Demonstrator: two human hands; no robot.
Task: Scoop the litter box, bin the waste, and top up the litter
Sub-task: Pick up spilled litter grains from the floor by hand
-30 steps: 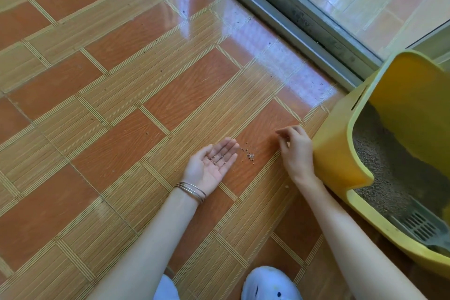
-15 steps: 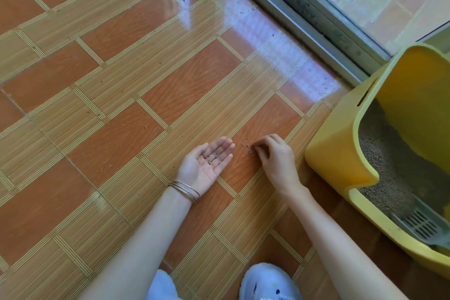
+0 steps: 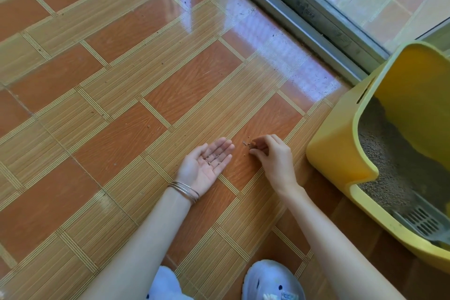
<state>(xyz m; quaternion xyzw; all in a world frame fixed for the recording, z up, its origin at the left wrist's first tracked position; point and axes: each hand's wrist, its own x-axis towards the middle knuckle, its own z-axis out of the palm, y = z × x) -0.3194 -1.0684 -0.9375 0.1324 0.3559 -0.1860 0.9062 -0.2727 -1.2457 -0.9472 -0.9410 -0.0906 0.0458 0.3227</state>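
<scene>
Since bits spilled left of the litter box (image 3: 341,143), your left hand (image 3: 207,165) lies flat & open as a cup w/ grains (image 3: 214,159), right hand (image 3: 272,156) pinching more.

Yellow litter box (image 3: 341,143) at three o'clock holds grey-brown litter (image 3: 394,168); floor (image 3: 121,75) shows orange bricks between tan striped bands.

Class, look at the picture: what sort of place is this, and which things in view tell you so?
Probably a home floor beside a sliding glass door: glossy patterned floor tiles, a metal door track, and a yellow litter box with litter inside.
</scene>
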